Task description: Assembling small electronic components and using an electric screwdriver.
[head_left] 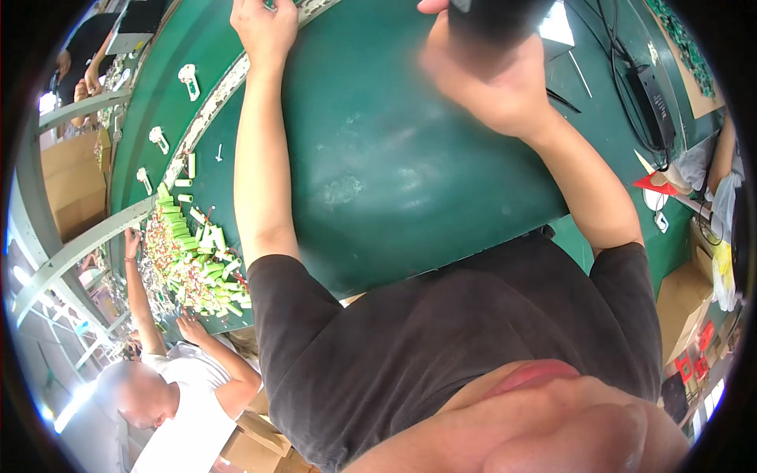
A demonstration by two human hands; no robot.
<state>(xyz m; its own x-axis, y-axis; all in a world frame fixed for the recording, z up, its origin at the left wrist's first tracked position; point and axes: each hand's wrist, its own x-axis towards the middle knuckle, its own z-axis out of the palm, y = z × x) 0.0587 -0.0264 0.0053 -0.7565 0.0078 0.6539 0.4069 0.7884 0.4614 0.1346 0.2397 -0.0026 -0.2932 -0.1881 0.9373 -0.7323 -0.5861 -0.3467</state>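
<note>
My left hand [266, 35] is at the top edge, over the green work surface, its fingers curled and partly cut off by the frame. Whatever those fingers pinch is too small and hidden to name. Smeared by motion, my right hand [493, 91] is raised at the upper right, wrapped round a thick black cylindrical tool [498, 27]. The tool's ends are out of sight. Between my forearms lies the worn dark green tabletop [371, 173].
Green cylindrical battery cells [197, 252] with wires are heaped at left, near a co-worker in white [193, 390]. White parts [189, 81] sit on the belt beyond the chipped rail [213, 102]. A black power adapter [651, 106] with cables and dark tweezers [564, 100] lie right.
</note>
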